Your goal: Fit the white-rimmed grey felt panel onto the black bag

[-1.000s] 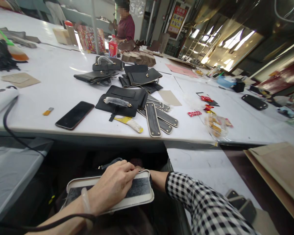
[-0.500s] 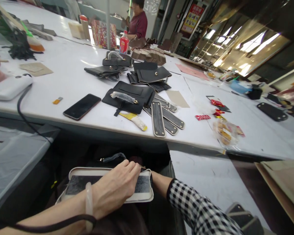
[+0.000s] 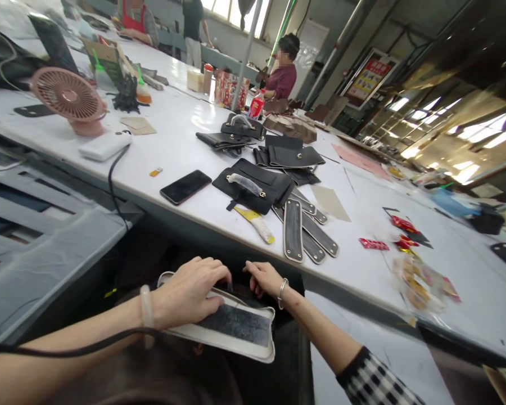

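Observation:
A black handbag with a cream-edged base (image 3: 240,326) rests in my lap, its base turned up toward me. My left hand (image 3: 194,289) grips it, thumb pressed on the base and fingers bent over the far edge. Just beyond that edge is my right hand (image 3: 265,278), its fingers curled; whether they hold anything is hidden. On the table ahead lies a black bag (image 3: 253,183) with a film-wrapped handle. Beside it are several dark strips with pale edges and metal eyelets (image 3: 293,230) and a yellow-and-white tool (image 3: 257,222).
A phone (image 3: 186,187), a white power bank (image 3: 104,147) with a black cable and a pink fan (image 3: 69,98) are at left on the white table (image 3: 172,124). More black bags (image 3: 293,152) lie farther back. Snack packets (image 3: 421,284) are at right. People (image 3: 284,73) stand or sit beyond.
My right hand has come out from behind the bag and now shows beyond its far edge. My left hand has slid left along the base, which has tilted. The view has turned left.

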`<state>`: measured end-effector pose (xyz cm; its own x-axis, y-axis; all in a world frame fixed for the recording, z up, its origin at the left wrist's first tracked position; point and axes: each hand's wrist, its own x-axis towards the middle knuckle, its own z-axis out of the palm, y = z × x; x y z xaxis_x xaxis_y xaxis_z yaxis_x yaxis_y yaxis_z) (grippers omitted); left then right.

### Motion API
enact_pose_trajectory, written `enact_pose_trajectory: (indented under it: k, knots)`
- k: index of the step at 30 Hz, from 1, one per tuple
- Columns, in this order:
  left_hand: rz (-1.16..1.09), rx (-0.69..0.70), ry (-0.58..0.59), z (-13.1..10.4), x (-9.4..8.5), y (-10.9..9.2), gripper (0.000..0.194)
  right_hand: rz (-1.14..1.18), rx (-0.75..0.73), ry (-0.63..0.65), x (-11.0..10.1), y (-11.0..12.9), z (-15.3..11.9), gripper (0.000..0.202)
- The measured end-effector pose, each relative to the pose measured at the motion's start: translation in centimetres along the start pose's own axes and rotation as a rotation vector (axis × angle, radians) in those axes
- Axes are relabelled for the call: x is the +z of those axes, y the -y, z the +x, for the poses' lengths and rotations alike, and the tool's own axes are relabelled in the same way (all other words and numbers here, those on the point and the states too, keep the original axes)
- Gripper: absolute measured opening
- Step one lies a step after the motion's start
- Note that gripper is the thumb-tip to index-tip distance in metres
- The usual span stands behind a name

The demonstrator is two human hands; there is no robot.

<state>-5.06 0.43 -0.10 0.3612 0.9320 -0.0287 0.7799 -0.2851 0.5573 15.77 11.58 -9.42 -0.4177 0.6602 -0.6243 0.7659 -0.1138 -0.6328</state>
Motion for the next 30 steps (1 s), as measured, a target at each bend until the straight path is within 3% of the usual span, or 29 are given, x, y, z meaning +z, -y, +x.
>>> enact_pose_trajectory:
  k: [6, 9, 14, 19, 21, 24, 27, 30]
  knots:
    - [0.003, -0.082, -0.007, -0.5, -0.2, 0.3, 0.013, -0.109, -0.184, 0.050, 1.7, 4.0, -1.1, 0.055]
    - [-0.024, -0.104, 0.001, -0.7, 0.2, 0.5, 0.012, -0.236, -0.331, 0.115, 2.5, 5.4, -1.8, 0.044]
    - [-0.072, -0.111, -0.018, -1.3, 0.7, 0.6, 0.014, -0.389, -0.521, 0.203, 2.9, 6.2, -2.9, 0.024]
    - [-0.203, -0.129, 0.037, -1.3, -0.7, 1.3, 0.013, -0.432, -0.558, 0.202, 3.1, 6.6, -3.6, 0.033]
    - [-0.383, -0.175, 0.076, -1.1, -1.6, 3.0, 0.017, -0.440, -0.541, 0.183, 3.3, 6.9, -3.8, 0.043]
    - [-0.677, -0.346, 0.157, -0.9, -1.4, 7.4, 0.041, -0.462, -0.512, 0.149, 3.5, 7.5, -4.0, 0.055]
    - [-0.760, -0.508, 0.201, -0.7, 1.5, 11.9, 0.056, -0.485, -0.505, 0.125, 3.9, 7.9, -3.9, 0.060]
    - [-0.793, -0.632, 0.255, -0.6, 5.6, 14.6, 0.051, -0.506, -0.504, 0.113, 4.3, 8.4, -3.9, 0.062]
